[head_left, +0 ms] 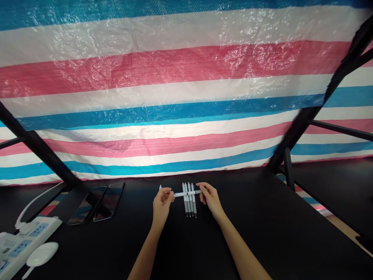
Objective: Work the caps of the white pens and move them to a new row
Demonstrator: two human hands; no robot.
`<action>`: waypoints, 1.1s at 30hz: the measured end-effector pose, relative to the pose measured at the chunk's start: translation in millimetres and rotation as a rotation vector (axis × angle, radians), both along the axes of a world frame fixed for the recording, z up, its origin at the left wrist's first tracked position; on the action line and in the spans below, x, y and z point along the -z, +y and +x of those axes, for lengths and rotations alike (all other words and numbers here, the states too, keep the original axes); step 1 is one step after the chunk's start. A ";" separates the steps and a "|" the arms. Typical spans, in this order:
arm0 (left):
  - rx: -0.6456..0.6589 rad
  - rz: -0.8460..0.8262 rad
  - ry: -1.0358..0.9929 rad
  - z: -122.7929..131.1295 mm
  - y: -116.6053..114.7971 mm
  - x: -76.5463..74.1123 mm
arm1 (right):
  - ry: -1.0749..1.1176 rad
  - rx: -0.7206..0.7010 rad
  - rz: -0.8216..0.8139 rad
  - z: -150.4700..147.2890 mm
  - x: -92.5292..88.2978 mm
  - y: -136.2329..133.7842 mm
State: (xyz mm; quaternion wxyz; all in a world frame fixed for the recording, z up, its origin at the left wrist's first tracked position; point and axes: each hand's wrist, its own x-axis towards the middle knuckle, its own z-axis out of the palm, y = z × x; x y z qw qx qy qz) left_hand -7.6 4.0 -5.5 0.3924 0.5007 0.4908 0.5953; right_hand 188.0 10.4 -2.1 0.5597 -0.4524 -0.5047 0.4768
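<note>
A left hand [162, 203] and right hand [211, 199] are pinching a pen [190, 193] near its ends across four lined-up pens [191, 204], a light, level hold probably best sparing the row.

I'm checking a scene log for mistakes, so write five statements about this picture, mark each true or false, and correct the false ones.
1. The left hand and the right hand both hold one white and grey pen. True.
2. Seven pens lie in the row that it crosses. False: four pens lie there, side by side.
3. The grey ends of the four pens point toward the person. True.
4. The sheet beyond the hands is plain green. False: the striped sheet is blue, white and pinkish red.
5. Two dark, flat devices lie to the left of the left hand. True.
</note>
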 end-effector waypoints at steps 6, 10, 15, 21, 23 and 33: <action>0.002 0.038 0.027 -0.7 -0.2 0.9 | -0.020 -0.017 0.004 -1.1 -1.6 -2.7; 0.000 0.059 0.076 -1.7 -0.5 3.0 | -0.049 -0.032 -0.012 -0.4 0.2 -2.7; -0.035 0.101 0.088 0.3 -2.6 2.7 | -0.032 -0.029 -0.037 0.3 4.9 0.2; -0.058 0.120 0.000 3.1 -4.7 -4.8 | 0.011 -0.049 -0.090 0.5 3.9 0.8; -0.051 0.078 -0.015 2.9 -3.8 -6.0 | 0.005 -0.049 -0.065 0.2 1.7 0.2; 0.028 -0.001 0.222 3.4 -10.0 -8.4 | -0.068 -0.099 0.019 -5.6 -5.6 -6.1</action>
